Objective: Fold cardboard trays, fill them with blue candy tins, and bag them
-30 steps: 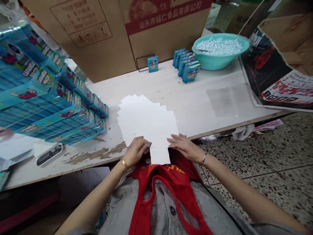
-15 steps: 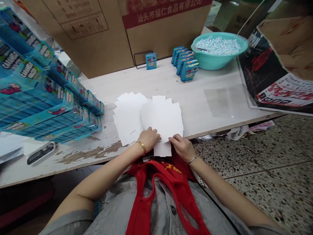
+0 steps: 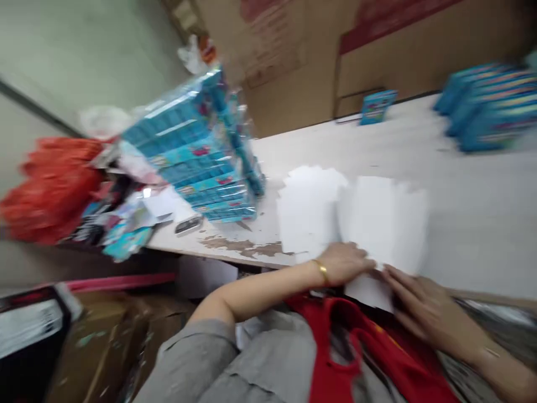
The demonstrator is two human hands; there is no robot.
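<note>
White blank cards lie fanned in two overlapping spreads on the table edge in front of me, a left spread [image 3: 308,210] and a right spread [image 3: 381,218]. One white card [image 3: 371,292] juts toward my body between my hands. My left hand [image 3: 344,263], with a gold bangle at its wrist, has its fingers closed at the upper left edge of that card. On the other side, my right hand [image 3: 423,302] grips the card's right edge with thumb and fingers close together. Motion blurs the fingertips, and the undersides of the cards are hidden.
Stacked plastic-wrapped blue boxes [image 3: 197,151] stand at the left, beside a phone-like device [image 3: 188,225]. A single blue box [image 3: 377,106] and a row of several [image 3: 482,106] stand near a large carton [image 3: 293,73]. An orange bag [image 3: 54,187] lies far left.
My view has swung left, so the table things appear farther right and the orange bag has come into sight. Both hands stay at the jutting card.
</note>
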